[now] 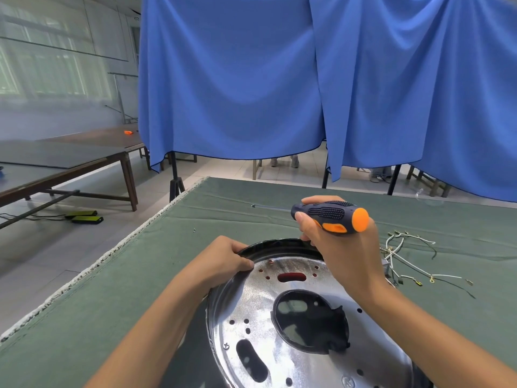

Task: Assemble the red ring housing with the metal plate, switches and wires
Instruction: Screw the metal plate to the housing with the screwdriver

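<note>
A shiny metal plate (293, 331), pierced with round holes, slots and a large central opening, lay in a dark ring (279, 243) on the green cloth (112, 289). The left hand (226, 259) gripped the plate's far-left rim; above its far edge, the right hand (335, 242) clutched a screwdriver (333, 215). Wires (405, 261) lay right of the plate.

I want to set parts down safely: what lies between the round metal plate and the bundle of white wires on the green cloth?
In the head view, only the right forearm crosses between the shiny round metal plate and the white wires; otherwise bare green cloth.
</note>
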`<state>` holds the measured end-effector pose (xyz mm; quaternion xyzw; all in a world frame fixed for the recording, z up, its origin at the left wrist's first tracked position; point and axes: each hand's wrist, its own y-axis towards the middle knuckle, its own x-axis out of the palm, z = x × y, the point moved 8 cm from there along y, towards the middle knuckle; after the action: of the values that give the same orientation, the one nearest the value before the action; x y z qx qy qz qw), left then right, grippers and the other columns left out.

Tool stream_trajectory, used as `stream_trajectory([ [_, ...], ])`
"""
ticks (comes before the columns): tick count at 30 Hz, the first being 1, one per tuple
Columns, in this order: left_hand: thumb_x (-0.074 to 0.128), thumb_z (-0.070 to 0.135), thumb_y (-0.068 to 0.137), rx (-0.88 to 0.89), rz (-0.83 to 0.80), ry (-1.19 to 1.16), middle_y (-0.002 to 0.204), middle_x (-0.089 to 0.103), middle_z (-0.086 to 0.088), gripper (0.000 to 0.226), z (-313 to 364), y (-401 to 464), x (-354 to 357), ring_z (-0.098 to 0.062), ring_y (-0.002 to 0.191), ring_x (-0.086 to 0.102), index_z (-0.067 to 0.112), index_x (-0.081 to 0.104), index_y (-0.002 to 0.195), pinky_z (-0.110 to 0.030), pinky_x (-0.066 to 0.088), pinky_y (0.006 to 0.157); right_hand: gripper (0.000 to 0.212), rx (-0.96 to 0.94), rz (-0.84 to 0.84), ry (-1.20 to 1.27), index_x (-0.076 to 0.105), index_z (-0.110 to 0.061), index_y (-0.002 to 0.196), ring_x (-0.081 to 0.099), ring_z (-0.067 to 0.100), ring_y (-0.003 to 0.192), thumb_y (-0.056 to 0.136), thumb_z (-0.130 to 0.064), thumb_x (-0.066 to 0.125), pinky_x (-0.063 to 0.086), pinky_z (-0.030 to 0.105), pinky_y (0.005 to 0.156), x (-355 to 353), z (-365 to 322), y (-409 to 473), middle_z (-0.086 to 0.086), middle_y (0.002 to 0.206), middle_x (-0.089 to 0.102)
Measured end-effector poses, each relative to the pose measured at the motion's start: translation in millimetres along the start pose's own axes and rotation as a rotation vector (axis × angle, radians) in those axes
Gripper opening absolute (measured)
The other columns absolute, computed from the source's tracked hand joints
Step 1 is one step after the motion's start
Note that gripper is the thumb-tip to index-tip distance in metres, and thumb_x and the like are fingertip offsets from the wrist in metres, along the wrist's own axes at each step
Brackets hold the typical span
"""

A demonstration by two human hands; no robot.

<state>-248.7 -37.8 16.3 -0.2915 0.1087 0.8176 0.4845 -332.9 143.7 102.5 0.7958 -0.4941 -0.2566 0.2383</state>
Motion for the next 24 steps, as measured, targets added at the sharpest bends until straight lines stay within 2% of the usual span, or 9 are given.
stream_trajectory([
  [12,0.064,0.011,0.087,-0.024,0.003,-0.017,0.071,0.062,-0.006,0.014,-3,-2,0,-0.019,0.066,0.054,0.016,0.074,0.081,-0.028,0.043,0.07,0.012,-0.002,0.053,-0.004,0.072,-0.016,0.09,0.068,0.02,0.064,0.078,-0.016,0.073,0.059,0.041,0.064,-7,-8,0,-0.001,0.07,0.071],
  [16,0.064,0.009,0.086,-0.014,0.006,-0.007,0.069,0.063,-0.004,0.024,-2,-3,-1,-0.018,0.067,0.056,0.023,0.072,0.069,-0.029,0.045,0.072,0.006,-0.016,0.076,0.001,0.071,-0.015,0.083,0.066,0.024,0.061,0.078,-0.014,0.074,0.058,0.044,0.065,-12,-24,-2,0.002,0.065,0.069],
  [18,0.065,0.009,0.086,-0.012,0.017,-0.005,0.07,0.064,-0.004,0.023,-1,-4,-2,-0.019,0.068,0.056,0.024,0.073,0.07,-0.028,0.045,0.072,0.004,-0.052,0.099,0.015,0.07,-0.011,0.077,0.061,0.027,0.057,0.078,-0.013,0.074,0.056,0.046,0.063,-17,-39,-1,0.005,0.059,0.065],
  [21,0.065,0.009,0.086,-0.018,0.026,-0.001,0.072,0.065,-0.004,0.022,1,-6,-2,-0.017,0.067,0.057,0.025,0.073,0.072,-0.028,0.045,0.072,0.023,-0.14,0.13,-0.007,0.064,0.001,0.068,0.053,0.036,0.052,0.075,-0.021,0.068,0.051,0.048,0.054,-26,-65,0,0.017,0.053,0.058],
  [24,0.065,0.009,0.086,-0.025,0.03,-0.008,0.071,0.064,-0.003,0.016,4,-10,-3,-0.016,0.065,0.056,0.019,0.075,0.078,-0.026,0.044,0.069,0.032,-0.185,0.166,-0.054,0.06,0.002,0.065,0.051,0.037,0.048,0.073,-0.029,0.063,0.047,0.048,0.048,-37,-85,0,0.017,0.05,0.055],
])
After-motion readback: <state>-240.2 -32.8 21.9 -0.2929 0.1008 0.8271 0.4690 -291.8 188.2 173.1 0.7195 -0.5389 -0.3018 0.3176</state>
